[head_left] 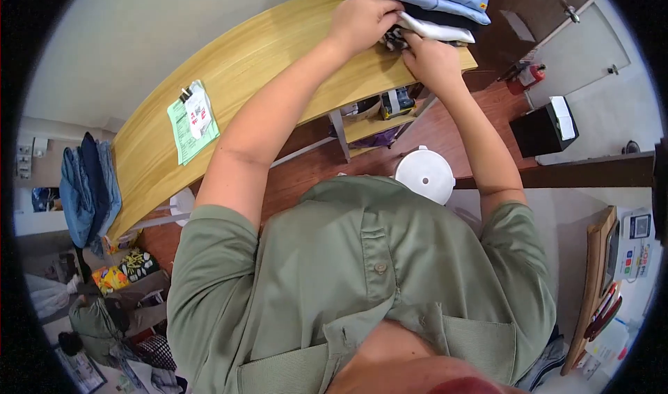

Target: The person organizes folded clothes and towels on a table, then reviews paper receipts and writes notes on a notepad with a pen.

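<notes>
A stack of folded clothes stands at the far end of the wooden table (278,53), with light blue garments (431,3) over a white garment (442,29). Under the white one, a black-and-white patterned garment (394,39) bunches out at the near left edge of the stack. My left hand (363,22) has its fingers bent around that edge, where the white and patterned cloth meet. From the near side, my right hand (433,58) pinches the patterned cloth. Some fingertips of both hands are hidden in the fabric.
Papers with a black clip (191,119) lie on the table. Jeans (89,188) hang over its left end. Below are a shelf (379,126) with packages and a white stool (424,175). A black box (543,131) stands right. Another person (97,328) is lower left.
</notes>
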Available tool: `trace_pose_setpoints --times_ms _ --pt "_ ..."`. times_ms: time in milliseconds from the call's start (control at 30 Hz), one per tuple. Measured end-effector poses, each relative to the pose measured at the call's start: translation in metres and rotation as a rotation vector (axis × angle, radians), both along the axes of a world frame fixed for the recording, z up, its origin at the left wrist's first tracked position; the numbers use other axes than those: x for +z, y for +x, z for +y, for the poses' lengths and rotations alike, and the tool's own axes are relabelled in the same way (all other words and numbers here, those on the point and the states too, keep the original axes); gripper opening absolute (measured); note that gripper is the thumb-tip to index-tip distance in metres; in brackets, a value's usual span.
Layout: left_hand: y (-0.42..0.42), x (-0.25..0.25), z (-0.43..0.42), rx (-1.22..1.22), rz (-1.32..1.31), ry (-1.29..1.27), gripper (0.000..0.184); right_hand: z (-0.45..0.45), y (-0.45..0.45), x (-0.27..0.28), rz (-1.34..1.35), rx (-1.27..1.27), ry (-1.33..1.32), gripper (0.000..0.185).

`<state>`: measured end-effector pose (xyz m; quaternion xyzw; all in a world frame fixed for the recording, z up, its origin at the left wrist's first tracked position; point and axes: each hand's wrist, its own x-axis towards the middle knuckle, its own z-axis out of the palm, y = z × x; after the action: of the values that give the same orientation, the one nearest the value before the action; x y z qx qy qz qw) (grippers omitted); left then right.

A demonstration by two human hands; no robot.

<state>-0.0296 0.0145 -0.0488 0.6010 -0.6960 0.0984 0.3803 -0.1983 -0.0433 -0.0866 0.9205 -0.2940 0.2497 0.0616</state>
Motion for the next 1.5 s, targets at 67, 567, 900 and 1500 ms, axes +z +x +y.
trace_pose_setpoints --times_ms 67,567,900,1500 --pt "0.001 0.003 0.009 0.043 -0.03 0.037 0.022 -0.006 0.007 -0.015 0.019 -0.038 0.015 0.019" --pt "0.175 0.055 0.41 0.973 -0.338 -0.23 0.022 0.096 -0.003 -0.028 -0.587 0.329 0.828 0.01" --pt "0.309 0.056 0.611 1.351 -0.544 0.154 0.08 0.209 0.087 0.0 -0.435 0.634 0.855 0.004" --pt "0.335 -0.01 0.649 1.183 -0.784 -0.078 0.096 0.303 0.142 -0.012 -0.383 0.637 0.858 0.005"
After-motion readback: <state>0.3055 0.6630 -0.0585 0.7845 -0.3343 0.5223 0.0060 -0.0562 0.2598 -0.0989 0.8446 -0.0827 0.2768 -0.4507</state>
